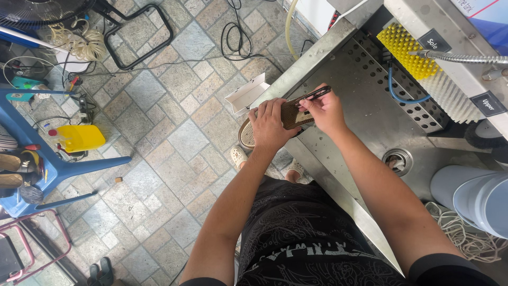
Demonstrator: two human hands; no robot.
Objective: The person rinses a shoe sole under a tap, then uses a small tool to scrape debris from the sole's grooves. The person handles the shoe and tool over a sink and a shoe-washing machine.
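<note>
Sandal (286,117): brown flat shoe with a light patterned sole, held over the near edge of the metal sink, black straps sticking out toward the brushes.
Left hand (268,124): wrapped over the top of the sandal, fingers curled tight around it, so it's a full hold.
Right hand (324,108): pinching the strap end of the same sandal, fingers closed narrow on the black strap (316,94).
Sink (365,106): stainless steel basin with a perforated back panel and a round drain (397,160) off to the right; looks dull and a bit wet.
Brushes: 1 yellow bristle block (406,50) and 1 white bristle block (447,92) mounted along the sink's far side, with a blue hose (402,95) looping under them.
Signs: 2 small dark rectangular tags with white lettering, 1 (432,41) above the yellow brush, 1 (487,103) past the white brush.
Floor (169,106): grey-tan stone pavers, cables running across it.
Box: small white open carton (246,94) on the floor just left of the sink's corner.
Other stuff: yellow jug (80,137) by a blue stool (32,153) on the left, grey buckets (473,193) at lower right.
</note>
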